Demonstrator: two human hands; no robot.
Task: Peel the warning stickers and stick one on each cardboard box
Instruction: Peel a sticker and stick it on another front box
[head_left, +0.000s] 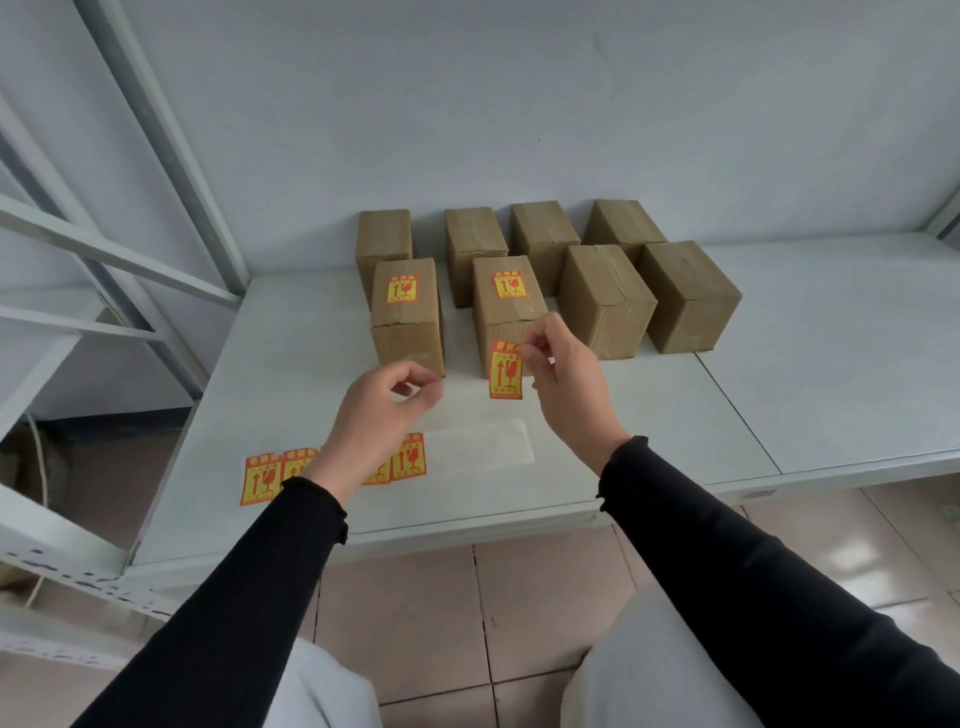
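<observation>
Several brown cardboard boxes stand in two rows on the white shelf. The front-left box and the box beside it each carry a yellow and red warning sticker on top. The two front boxes to the right are bare on top. My right hand pinches a peeled warning sticker by its top edge, hanging in front of the second box. My left hand hovers above the sticker strip with fingers loosely curled, holding nothing.
The strip lies near the shelf's front edge, its right part bare backing paper. A metal shelf frame rises at the left. Four bare boxes stand at the back near the wall. Tiled floor lies below.
</observation>
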